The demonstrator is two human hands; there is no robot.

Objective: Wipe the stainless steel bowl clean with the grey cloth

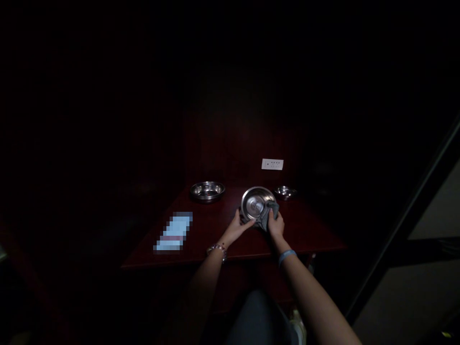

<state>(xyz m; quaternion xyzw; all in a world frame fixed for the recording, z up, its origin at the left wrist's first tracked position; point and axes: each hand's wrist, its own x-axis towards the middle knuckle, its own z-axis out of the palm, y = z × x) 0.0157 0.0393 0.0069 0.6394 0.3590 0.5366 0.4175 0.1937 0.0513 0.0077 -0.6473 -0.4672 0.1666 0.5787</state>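
Observation:
A shiny metal bowl (254, 203) is tilted up above the dark red table (212, 225), its inside facing me. My left hand (237, 229) grips its lower left side, thumb along the rim. A grey cloth (264, 219) lies against the bowl's lower right side, bunched under my right hand (276, 224), whose fingers press it to the rim. Part of the cloth also reaches below the bowl toward my left thumb. The fingertips behind the bowl are hidden.
Another metal bowl (207, 190) stands at the table's back left, and a smaller metal dish (285, 192) at the back right. A blurred light-blue flat item (174, 232) lies front left. A white socket panel (272, 164) is on the wall behind.

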